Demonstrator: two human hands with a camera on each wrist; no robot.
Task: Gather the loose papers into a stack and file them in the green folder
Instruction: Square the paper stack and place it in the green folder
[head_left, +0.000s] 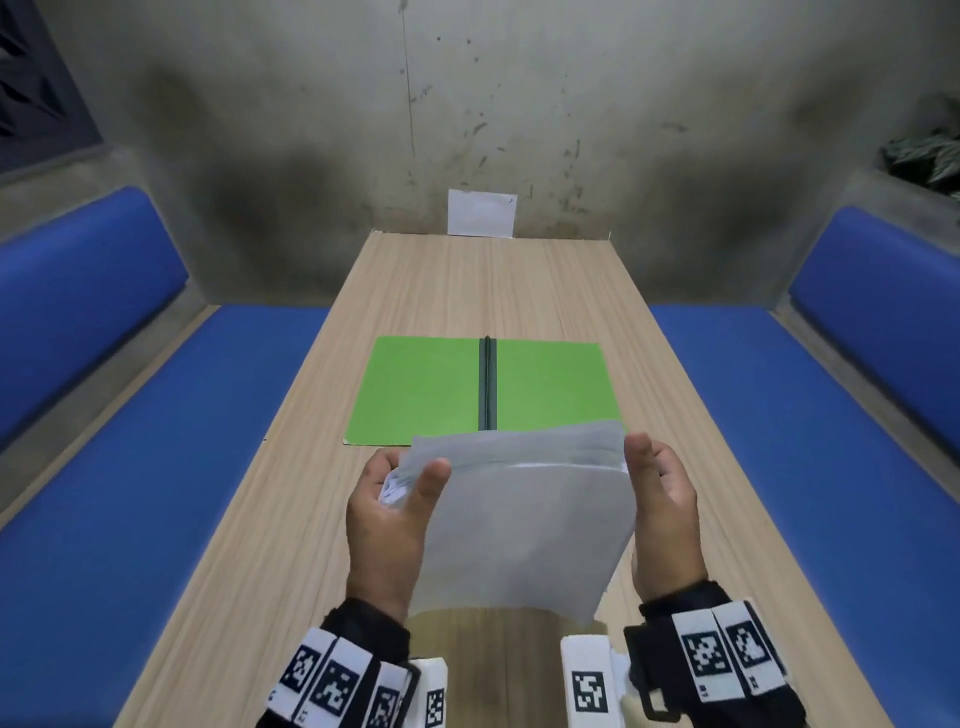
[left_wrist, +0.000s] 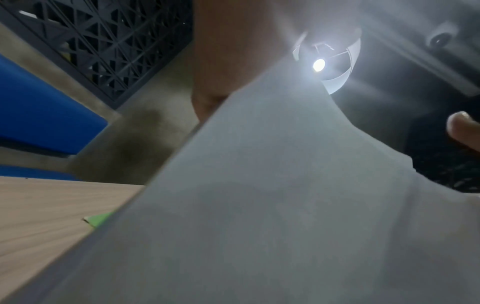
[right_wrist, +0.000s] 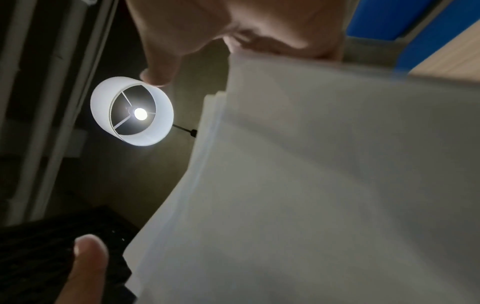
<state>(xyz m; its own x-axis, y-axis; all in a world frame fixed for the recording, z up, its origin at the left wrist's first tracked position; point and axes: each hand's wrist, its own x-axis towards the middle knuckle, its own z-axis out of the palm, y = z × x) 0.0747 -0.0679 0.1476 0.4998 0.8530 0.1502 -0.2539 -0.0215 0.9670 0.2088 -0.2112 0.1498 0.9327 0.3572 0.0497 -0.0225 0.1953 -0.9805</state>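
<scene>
The left hand (head_left: 387, 512) grasps the left edge of the paper stack (head_left: 524, 525), thumb on top and fingers curled beneath, while the right hand (head_left: 662, 512) cups the right edge, its thumb raised beside the far corner and its fingers hidden behind the sheets, so it appears to steady the stack more than clamp it. Held between the two palms like this, just above the near part of the wooden table (head_left: 291, 519), the sheets are probably being squared: the far edges are still fanned out and uneven, and the right wrist view shows several sheet corners stepped apart. The stack is lifted and tilted, its near edge hanging free over the tabletop. Just beyond it the green folder (head_left: 421, 389) lies open and flat, its dark spine clip (head_left: 487, 382) running near to far down the middle, placed ready to take the papers; the stack's far edge overlaps the folder's near edge in the head view. One white sheet (head_left: 480, 213) leans on the concrete wall at the table's far end. Blue benches (head_left: 156, 441) flank the table on both sides.
</scene>
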